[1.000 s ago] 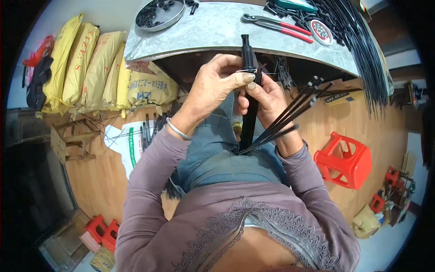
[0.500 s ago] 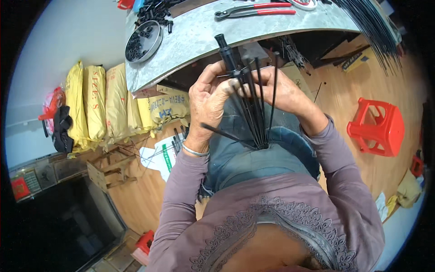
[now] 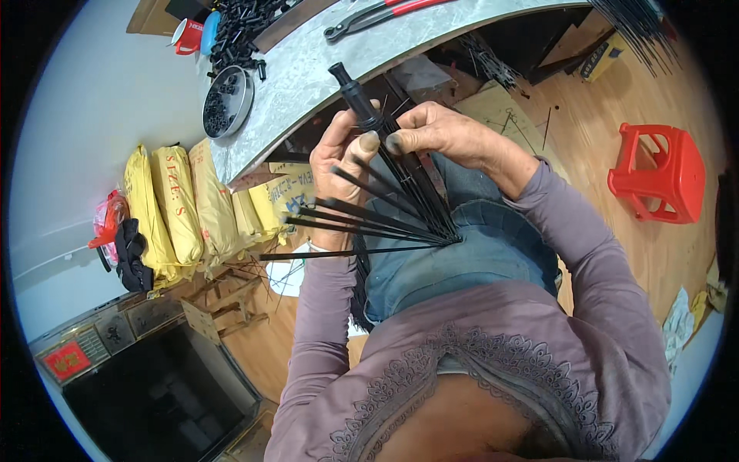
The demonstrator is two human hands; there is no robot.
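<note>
A black umbrella frame point(image 3: 419, 189) stands tilted in front of me, its lower end against my lap. At its upper end sits a black plastic tube piece point(image 3: 356, 96) with a collar. My left hand point(image 3: 339, 158) is closed around the frame just below the collar, thumb in front. From the other side, my right hand point(image 3: 443, 137) pinches the ribs beside the collar between thumb and fingers. Several thin black ribs point(image 3: 369, 219) fan out to the left across my left wrist, while others stay bunched along the middle. My fingers partly hide the joint below the collar.
Above my hands is a marbled table point(image 3: 296, 96) with red-handled pliers point(image 3: 385, 17), a round dish point(image 3: 229, 102) of small black parts and a pile of black tubes point(image 3: 242, 31). Yellow sacks point(image 3: 178, 204) stand left. A red stool point(image 3: 658, 173) is right.
Several ribs that stood up near my right hand now lie fanned out to the left over my left wrist. The tube piece has shifted left, and my right hand has moved in beside the collar.
</note>
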